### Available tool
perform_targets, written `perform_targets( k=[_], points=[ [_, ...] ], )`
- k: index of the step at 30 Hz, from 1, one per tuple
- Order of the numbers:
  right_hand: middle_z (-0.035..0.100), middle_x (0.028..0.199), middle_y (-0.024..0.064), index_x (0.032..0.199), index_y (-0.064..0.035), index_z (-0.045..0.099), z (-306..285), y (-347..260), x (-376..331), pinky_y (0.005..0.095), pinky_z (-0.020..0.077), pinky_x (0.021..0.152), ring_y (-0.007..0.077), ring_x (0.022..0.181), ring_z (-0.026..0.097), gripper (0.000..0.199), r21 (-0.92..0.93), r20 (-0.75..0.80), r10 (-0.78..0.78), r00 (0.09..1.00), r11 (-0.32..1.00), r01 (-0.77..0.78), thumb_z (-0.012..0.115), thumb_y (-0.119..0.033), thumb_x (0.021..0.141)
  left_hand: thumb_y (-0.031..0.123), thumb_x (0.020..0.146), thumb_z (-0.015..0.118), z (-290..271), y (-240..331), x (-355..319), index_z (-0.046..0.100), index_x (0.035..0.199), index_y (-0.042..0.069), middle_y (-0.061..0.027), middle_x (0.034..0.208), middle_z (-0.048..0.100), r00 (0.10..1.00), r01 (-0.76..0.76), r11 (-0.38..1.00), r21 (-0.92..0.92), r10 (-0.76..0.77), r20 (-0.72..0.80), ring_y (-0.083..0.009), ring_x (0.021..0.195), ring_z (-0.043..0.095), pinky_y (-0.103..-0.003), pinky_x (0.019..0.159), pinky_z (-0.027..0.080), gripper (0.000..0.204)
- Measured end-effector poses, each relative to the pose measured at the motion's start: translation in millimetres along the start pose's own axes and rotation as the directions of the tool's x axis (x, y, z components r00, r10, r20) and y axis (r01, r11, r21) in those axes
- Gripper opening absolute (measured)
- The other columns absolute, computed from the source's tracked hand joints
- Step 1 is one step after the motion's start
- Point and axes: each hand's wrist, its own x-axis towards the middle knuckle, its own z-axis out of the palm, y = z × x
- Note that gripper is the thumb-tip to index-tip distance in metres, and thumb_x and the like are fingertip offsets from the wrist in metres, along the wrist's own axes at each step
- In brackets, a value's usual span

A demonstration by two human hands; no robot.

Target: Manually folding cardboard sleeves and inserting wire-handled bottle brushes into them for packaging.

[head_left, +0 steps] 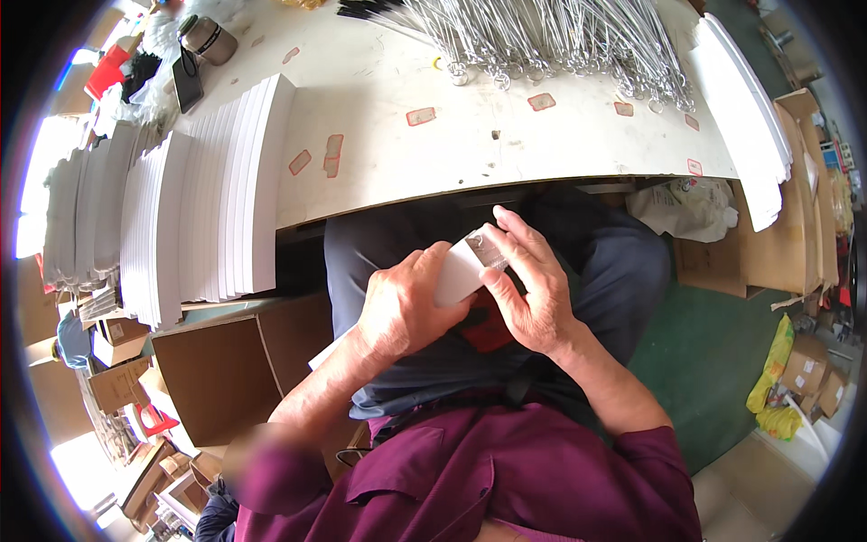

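Note:
My left hand (402,303) is wrapped round a long, narrow white box (459,274) above my lap. The box's lower end sticks out past my left wrist. My right hand (539,303) is at the upper end of the box, with thumb and fingers pinching about it. Something shiny and clear or metallic (489,249) shows at that end, partly covered by my fingers; I cannot make out exactly what it is. Beyond my hands, a big pile of metal wire rods with ring ends (551,45) lies at the table's far side.
The white table (379,172) has its near edge just beyond my hands. Long white boxes (226,199) stand stacked at the left, and more white boxes (745,117) lie at the right. A flask (209,41) and a phone (187,83) sit far left. Cardboard boxes (212,379) flank me.

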Motion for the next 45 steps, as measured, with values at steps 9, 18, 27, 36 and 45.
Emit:
perform_targets(
  k=[9,18,27,36,45],
  points=[
    [0.060,0.141,0.0259,0.127,0.0021,0.068,-20,0,2,0.0372,0.0531,0.103,0.0355,0.126,0.065,0.026,0.390,0.158,0.142,0.977,0.900,-0.194,0.061,-0.006,0.103,0.023,0.074,0.089,1,-5,-2,0.060,0.130,0.000,-0.0212,0.107,0.073,0.999,-0.041,0.994,-0.101,0.039,-0.020,-0.0370,0.094,0.075,-0.044,0.079,0.063,0.068],
    [0.071,0.117,0.0201,0.127,0.0054,0.067,-22,-6,1,0.0339,0.0575,0.091,0.0287,0.102,0.072,0.027,0.361,0.425,0.111,0.898,0.889,-0.280,0.056,-0.001,0.104,0.025,0.077,0.088,9,-5,-4,0.054,0.138,0.009,-0.0204,0.107,0.073,0.999,-0.051,0.986,-0.160,0.051,-0.003,-0.0375,0.093,0.075,-0.045,0.077,0.064,0.072],
    [0.077,0.102,0.0176,0.120,0.0043,0.071,-11,-5,-5,0.0314,0.0590,0.074,0.0191,0.084,0.074,0.021,0.338,0.323,0.196,0.926,0.890,-0.306,0.059,-0.003,0.104,0.028,0.080,0.088,10,-1,1,0.057,0.129,0.009,-0.0183,0.104,0.073,0.998,-0.059,0.980,-0.190,0.057,-0.018,-0.0373,0.090,0.076,-0.044,0.074,0.064,0.061],
    [0.074,0.102,0.0109,0.146,0.0037,0.052,-8,-5,-22,0.0283,0.0575,0.080,0.0121,0.087,0.069,0.040,0.513,0.304,0.303,0.903,0.747,-0.423,0.054,-0.002,0.106,0.029,0.080,0.087,11,1,-1,0.060,0.124,0.010,-0.0160,0.098,0.072,0.996,-0.081,0.988,-0.134,0.076,-0.039,-0.0360,0.084,0.076,-0.043,0.069,0.064,0.055],
    [0.075,0.092,0.0127,0.121,0.0055,0.063,9,-8,-22,0.0289,0.0579,0.067,0.0141,0.077,0.072,0.021,0.583,0.165,0.428,0.889,0.684,-0.438,0.062,0.001,0.100,0.024,0.079,0.088,14,-1,-3,0.058,0.125,0.009,-0.0167,0.101,0.072,0.996,-0.087,0.989,-0.124,0.084,-0.030,-0.0361,0.085,0.076,-0.043,0.070,0.064,0.058]
  ],
)
